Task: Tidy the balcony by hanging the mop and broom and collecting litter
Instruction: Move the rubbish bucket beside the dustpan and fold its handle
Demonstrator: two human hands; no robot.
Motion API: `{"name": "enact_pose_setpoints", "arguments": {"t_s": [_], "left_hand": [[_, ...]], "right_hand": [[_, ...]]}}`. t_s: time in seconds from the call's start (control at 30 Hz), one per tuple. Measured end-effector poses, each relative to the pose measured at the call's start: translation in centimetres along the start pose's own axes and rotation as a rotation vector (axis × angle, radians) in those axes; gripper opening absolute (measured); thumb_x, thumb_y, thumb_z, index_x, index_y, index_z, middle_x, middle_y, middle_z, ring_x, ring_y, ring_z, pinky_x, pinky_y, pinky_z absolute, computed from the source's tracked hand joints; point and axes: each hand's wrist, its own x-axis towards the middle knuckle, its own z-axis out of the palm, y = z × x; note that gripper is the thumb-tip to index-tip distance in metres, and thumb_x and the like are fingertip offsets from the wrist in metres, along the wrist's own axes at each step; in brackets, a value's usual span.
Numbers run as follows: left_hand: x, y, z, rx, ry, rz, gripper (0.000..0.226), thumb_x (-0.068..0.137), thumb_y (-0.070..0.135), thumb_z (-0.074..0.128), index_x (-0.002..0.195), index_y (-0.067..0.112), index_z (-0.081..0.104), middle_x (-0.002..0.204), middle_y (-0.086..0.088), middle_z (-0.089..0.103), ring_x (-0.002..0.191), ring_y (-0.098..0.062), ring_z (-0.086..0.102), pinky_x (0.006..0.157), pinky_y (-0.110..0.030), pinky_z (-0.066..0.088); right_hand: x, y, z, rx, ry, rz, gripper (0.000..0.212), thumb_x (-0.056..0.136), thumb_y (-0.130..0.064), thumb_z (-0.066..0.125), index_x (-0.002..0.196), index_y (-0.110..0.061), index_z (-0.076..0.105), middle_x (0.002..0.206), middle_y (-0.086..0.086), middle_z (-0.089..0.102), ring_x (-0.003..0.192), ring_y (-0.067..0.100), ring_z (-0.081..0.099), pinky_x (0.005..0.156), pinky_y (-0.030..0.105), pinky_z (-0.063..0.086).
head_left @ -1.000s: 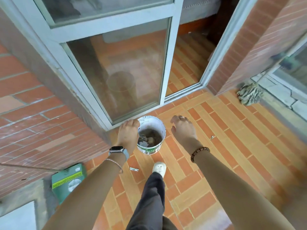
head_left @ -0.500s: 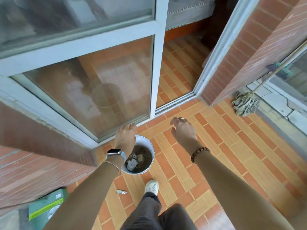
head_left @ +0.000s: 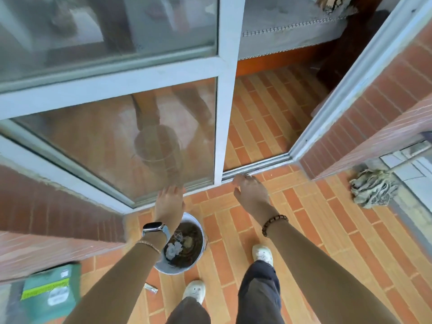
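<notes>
- Left hand (head_left: 169, 202): fingers straight and together, palm down, holding nothing. It reaches forward past the far rim of the bucket (head_left: 203, 232), with the fingertips at the bottom frame of the glass door (head_left: 117, 136). Can't tell if they touch the frame.
- Right hand (head_left: 251, 194): fingers loosely spread, palm down, holding nothing. Fingertips are at the door track (head_left: 268, 163), by the open gap. Contact not clear.
- Bucket: upright on the tiled floor (head_left: 327, 230), just under the left wrist, between the brick wall (head_left: 46, 218) and the right foot. It is apart from both hands.
- Litter in the bucket: a crumpled white piece (head_left: 173, 249) and some brownish scraps on a dark bottom. Too blurred to name them.
- Loose litter: a small silvery wrapper (head_left: 150, 288) flat on the floor, just behind the bucket and beside the left shoe (head_left: 194, 291).
- Mop head (head_left: 372, 189): grey strings bunched on the floor at far right, against the corner of the right brick wall. Its handle (head_left: 406, 159) runs up and right out of view. Well apart from both hands.
- Green package (head_left: 50, 293): bottom left, by the base of the left wall, blurred.
- Left wrist: watch (head_left: 153, 228) plus a thin bracelet. Right wrist: bead bracelet (head_left: 273, 224).
- Right shoe (head_left: 263, 253) is forward of the left one, to the right of the bucket.
</notes>
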Motion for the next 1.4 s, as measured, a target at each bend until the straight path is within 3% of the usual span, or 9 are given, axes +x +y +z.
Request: {"name": "enact_pose_setpoints", "arguments": {"t_s": [0.1, 0.33, 0.43, 0.63, 0.97, 1.07, 1.17, 1.33, 1.4], "left_hand": [[1.4, 2.6, 1.4, -0.004, 0.012, -0.106, 0.024, 0.076, -0.003, 0.063, 0.098, 0.007, 0.065, 0.094, -0.01, 0.065, 0.088, -0.03, 0.06, 0.078, -0.039, 0.048], [3.5, 7.7, 5.6, -0.053, -0.02, -0.346, 0.029, 0.081, 0.002, 0.059, 0.11, 0.007, 0.061, 0.102, -0.011, 0.065, 0.094, -0.03, 0.06, 0.083, -0.039, 0.047], [3.5, 8.3, 7.5, -0.068, -0.021, -0.404, 0.036, 0.08, 0.007, 0.066, 0.115, 0.005, 0.06, 0.108, -0.014, 0.066, 0.099, -0.033, 0.061, 0.082, -0.041, 0.05], [3.2, 6.2, 11.3, -0.12, 0.002, -0.57, 0.021, 0.086, 0.011, 0.055, 0.106, 0.011, 0.062, 0.101, -0.01, 0.065, 0.092, -0.029, 0.059, 0.084, -0.04, 0.049], [4.5, -0.3, 23.3, -0.085, 0.164, -0.624, 0.023, 0.087, 0.01, 0.058, 0.109, 0.011, 0.063, 0.104, -0.01, 0.065, 0.097, -0.031, 0.059, 0.087, -0.04, 0.046], [4.6, -1.0, 28.1, -0.098, 0.209, -0.641, 0.021, 0.087, 0.011, 0.058, 0.107, 0.009, 0.062, 0.102, -0.013, 0.065, 0.096, -0.034, 0.058, 0.086, -0.042, 0.044], [4.9, -2.0, 32.4, -0.117, 0.271, -0.652, 0.02, 0.087, 0.012, 0.058, 0.106, 0.008, 0.062, 0.099, -0.011, 0.066, 0.095, -0.033, 0.059, 0.087, -0.044, 0.046], [6.1, -3.5, 38.2, -0.122, 0.317, -0.586, 0.02, 0.09, 0.016, 0.057, 0.108, 0.012, 0.061, 0.097, -0.007, 0.066, 0.094, -0.027, 0.06, 0.087, -0.044, 0.048], [6.8, -3.8, 40.0, -0.12, 0.319, -0.534, 0.019, 0.09, 0.016, 0.058, 0.108, 0.012, 0.061, 0.099, -0.006, 0.065, 0.095, -0.027, 0.061, 0.087, -0.044, 0.049]], "right_hand": [[3.2, 2.9, -0.6, 0.007, -0.041, -0.075, 0.024, 0.092, -0.017, 0.052, 0.115, -0.02, 0.058, 0.111, 0.005, 0.063, 0.106, 0.024, 0.058, 0.082, 0.035, 0.051], [9.3, 8.4, 0.0, 0.024, -0.124, -0.299, 0.018, 0.094, -0.015, 0.053, 0.11, -0.014, 0.059, 0.105, 0.002, 0.067, 0.098, 0.019, 0.062, 0.08, 0.029, 0.052], [11.6, 8.8, 1.4, 0.043, -0.192, -0.36, 0.019, 0.094, -0.015, 0.053, 0.113, -0.014, 0.059, 0.106, 0.001, 0.066, 0.098, 0.017, 0.063, 0.082, 0.027, 0.052], [15.0, 7.4, 7.1, 0.165, -0.319, -0.408, 0.024, 0.096, -0.018, 0.052, 0.117, -0.011, 0.061, 0.115, 0.003, 0.066, 0.102, 0.016, 0.064, 0.088, 0.027, 0.053], [20.0, 9.2, 29.2, 0.329, -0.52, -0.321, 0.025, 0.099, -0.017, 0.048, 0.118, -0.009, 0.062, 0.126, 0.007, 0.063, 0.119, 0.02, 0.058, 0.097, 0.027, 0.046], [20.9, 10.3, 36.3, 0.33, -0.586, -0.296, 0.027, 0.1, -0.02, 0.044, 0.12, -0.01, 0.059, 0.129, 0.006, 0.061, 0.12, 0.019, 0.057, 0.09, 0.021, 0.042], [21.9, 11.3, 42.2, 0.385, -0.65, -0.26, 0.029, 0.102, -0.021, 0.04, 0.122, -0.011, 0.057, 0.131, 0.006, 0.059, 0.121, 0.021, 0.056, 0.098, 0.028, 0.045], [24.5, 12.3, 50.5, 0.461, -0.707, -0.248, 0.035, 0.103, -0.025, 0.035, 0.127, -0.011, 0.056, 0.132, 0.007, 0.059, 0.117, 0.022, 0.058, 0.102, 0.037, 0.048], [25.5, 12.5, 53.6, 0.466, -0.719, -0.233, 0.04, 0.102, -0.031, 0.036, 0.132, -0.01, 0.051, 0.128, 0.009, 0.06, 0.104, 0.018, 0.063, 0.09, 0.032, 0.053]]}}
